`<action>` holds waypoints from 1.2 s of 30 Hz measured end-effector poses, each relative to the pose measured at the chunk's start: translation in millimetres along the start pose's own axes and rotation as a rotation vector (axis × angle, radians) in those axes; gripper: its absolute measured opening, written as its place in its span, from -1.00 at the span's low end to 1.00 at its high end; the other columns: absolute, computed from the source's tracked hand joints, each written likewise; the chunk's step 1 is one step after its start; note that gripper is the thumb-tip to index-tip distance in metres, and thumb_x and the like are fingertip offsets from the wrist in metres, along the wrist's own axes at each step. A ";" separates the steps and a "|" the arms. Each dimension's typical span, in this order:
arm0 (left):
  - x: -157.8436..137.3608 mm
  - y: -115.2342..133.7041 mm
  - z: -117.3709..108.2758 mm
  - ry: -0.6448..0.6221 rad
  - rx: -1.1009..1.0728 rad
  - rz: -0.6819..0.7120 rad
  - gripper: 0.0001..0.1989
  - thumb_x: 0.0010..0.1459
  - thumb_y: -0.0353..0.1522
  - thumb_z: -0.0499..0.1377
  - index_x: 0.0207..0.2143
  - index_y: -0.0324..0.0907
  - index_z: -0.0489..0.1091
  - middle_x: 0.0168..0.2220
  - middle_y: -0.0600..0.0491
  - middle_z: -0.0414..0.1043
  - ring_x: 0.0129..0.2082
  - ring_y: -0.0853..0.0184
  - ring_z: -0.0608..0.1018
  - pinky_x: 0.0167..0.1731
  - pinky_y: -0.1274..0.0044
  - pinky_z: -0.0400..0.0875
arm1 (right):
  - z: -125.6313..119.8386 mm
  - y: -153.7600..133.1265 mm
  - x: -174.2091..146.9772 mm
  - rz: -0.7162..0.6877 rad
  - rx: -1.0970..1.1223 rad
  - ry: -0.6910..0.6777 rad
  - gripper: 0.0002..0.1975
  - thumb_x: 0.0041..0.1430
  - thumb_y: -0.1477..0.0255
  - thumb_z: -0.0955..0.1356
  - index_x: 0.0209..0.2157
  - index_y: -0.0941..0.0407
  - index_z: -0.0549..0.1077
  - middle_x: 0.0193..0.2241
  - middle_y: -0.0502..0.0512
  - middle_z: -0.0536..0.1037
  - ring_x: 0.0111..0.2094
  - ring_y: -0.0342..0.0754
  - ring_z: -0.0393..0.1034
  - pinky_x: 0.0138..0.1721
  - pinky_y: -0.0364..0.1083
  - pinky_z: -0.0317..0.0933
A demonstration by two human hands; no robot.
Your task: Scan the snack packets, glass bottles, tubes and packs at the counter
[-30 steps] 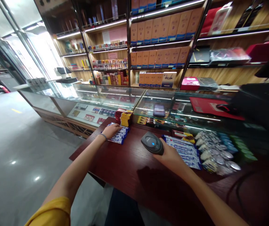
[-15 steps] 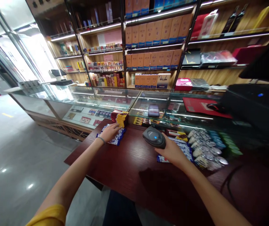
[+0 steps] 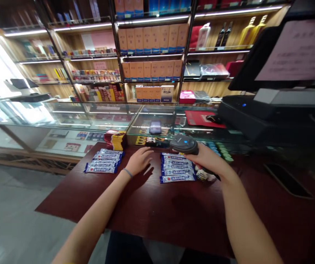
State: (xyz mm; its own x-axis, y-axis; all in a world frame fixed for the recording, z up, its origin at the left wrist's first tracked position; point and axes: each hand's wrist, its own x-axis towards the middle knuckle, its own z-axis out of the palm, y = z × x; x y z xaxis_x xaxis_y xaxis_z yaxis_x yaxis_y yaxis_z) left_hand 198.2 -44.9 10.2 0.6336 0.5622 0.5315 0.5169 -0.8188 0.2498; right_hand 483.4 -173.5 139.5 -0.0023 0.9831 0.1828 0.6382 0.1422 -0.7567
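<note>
My left hand (image 3: 140, 161) hovers over the table with its fingers stretched out, holding nothing. It is between two rows of stick-shaped blue-and-white packets. The left-hand packets (image 3: 104, 162) lie beside a stack of red-and-yellow packets (image 3: 115, 140). On the other side, the right-hand packets (image 3: 177, 170) lie flat in a neat row. Gripped in my right hand (image 3: 208, 159) is a dark barcode scanner (image 3: 183, 143) with a lit blue light, above the far right end of that row. My right hand partly hides some small wrapped items (image 3: 205, 175) behind and below it.
A glass display counter (image 3: 135, 123) runs behind the dark red table (image 3: 152, 209). At the right are a monitor (image 3: 245, 66), a black machine (image 3: 267, 113) and a phone-like slab (image 3: 288, 180). A red mat (image 3: 198, 119) with a mouse lies on the glass. Stocked shelves stand behind.
The view has turned to the right. My left hand has left the left-hand packets and moved right, toward the other row. The scanner in my right hand is now over the right-hand row.
</note>
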 end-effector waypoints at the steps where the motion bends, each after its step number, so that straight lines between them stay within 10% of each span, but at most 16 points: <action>1: 6.0 8.9 8.9 0.006 -0.030 -0.002 -0.62 0.31 -0.32 0.10 0.15 -0.13 0.39 0.17 -0.10 0.38 0.20 0.18 0.40 0.23 0.27 0.32 | -4.3 2.3 -0.5 0.009 -0.006 0.007 -0.52 0.06 0.28 0.43 0.04 0.10 0.48 -0.54 -0.01 0.57 -0.58 -0.02 0.41 -0.45 -0.04 0.32; 17: 73.7 66.5 99.3 -0.094 -0.173 0.054 -0.63 0.28 -0.35 0.13 0.13 -0.12 0.42 0.08 -0.11 0.45 0.09 0.15 0.45 0.11 0.28 0.37 | -69.3 22.2 -30.2 0.205 0.080 0.048 -0.78 0.10 0.30 0.41 -0.23 0.08 0.43 -0.74 -0.11 0.36 -0.70 -0.11 0.21 -0.61 -0.11 0.12; 30: 76.2 74.9 112.8 -0.190 0.069 -0.031 -0.70 0.30 -0.40 0.07 0.01 -0.13 0.50 -0.13 -0.12 0.45 -0.08 0.14 0.42 -0.05 0.31 0.35 | -69.5 26.5 -29.6 0.229 0.140 0.069 -0.82 0.09 0.30 0.41 -0.35 0.05 0.35 -0.71 -0.13 0.35 -0.71 -0.14 0.19 -0.58 -0.12 0.11; 36: 77.0 77.5 89.6 0.054 -0.131 -0.085 -0.66 0.39 -0.32 -0.04 0.05 -0.15 0.46 -0.15 -0.11 0.44 -0.10 0.19 0.44 -0.04 0.35 0.38 | -65.9 21.6 -27.7 0.238 0.159 0.095 -0.79 0.06 0.30 0.42 -0.35 0.05 0.31 -0.71 -0.13 0.35 -0.71 -0.14 0.19 -0.60 -0.13 0.10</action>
State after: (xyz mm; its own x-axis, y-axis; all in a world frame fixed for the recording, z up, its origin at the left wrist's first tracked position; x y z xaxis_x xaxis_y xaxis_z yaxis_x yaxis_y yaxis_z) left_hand 338.6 -54.7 -2.0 0.5572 0.6257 0.5459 0.4852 -0.7789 0.3974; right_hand 548.0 -205.2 159.4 0.2092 0.9770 0.0410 0.4837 -0.0670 -0.8727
